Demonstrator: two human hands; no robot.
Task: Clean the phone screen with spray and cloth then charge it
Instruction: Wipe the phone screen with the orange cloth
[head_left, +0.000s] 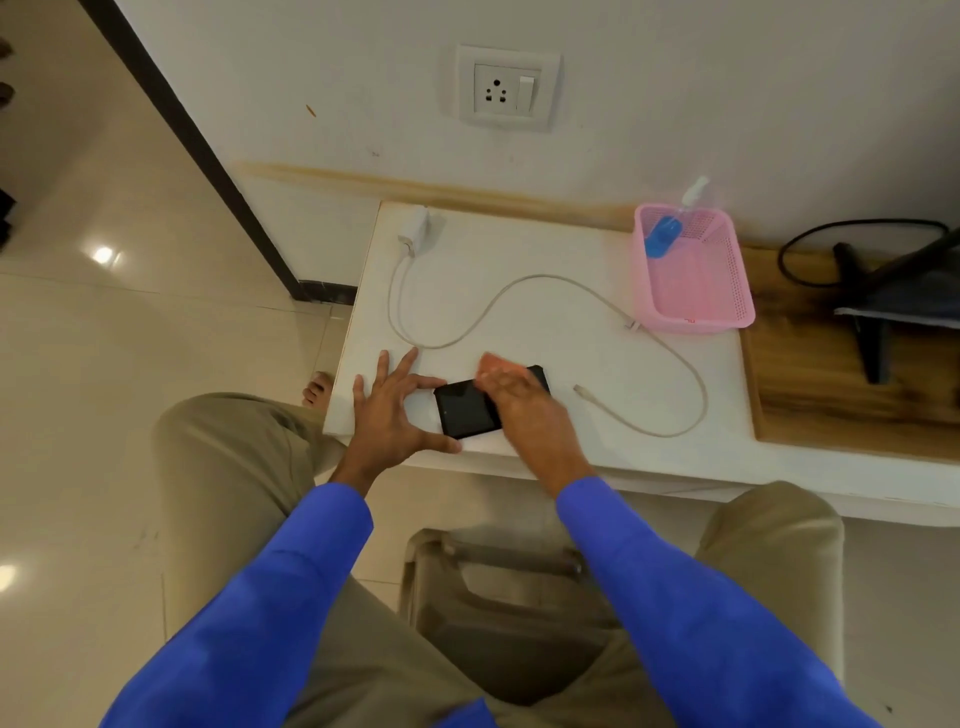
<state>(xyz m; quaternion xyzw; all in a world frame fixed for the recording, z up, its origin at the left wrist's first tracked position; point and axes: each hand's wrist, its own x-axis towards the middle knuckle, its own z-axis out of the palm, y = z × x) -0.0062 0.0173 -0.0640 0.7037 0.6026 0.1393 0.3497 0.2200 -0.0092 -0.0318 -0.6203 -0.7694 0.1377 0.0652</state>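
A black phone (466, 409) lies flat near the front edge of the white table (545, 332). My left hand (396, 410) braces its left end between thumb and forefinger, the other fingers spread on the table. My right hand (524, 402) lies over the phone's right half, pressing an orange cloth (500, 365) onto the screen; only the cloth's far edge shows. A white charger plug (420, 231) sits at the back left, its cable (524, 283) looping across the table to a loose connector (582, 390). A spray bottle (670, 228) with blue liquid leans in the pink basket (696, 306).
A wall socket with switch (508, 88) is above the table. To the right, a wooden surface (821, 395) holds a black stand and cable. A stool (498, 561) stands between my knees, tiled floor at the left.
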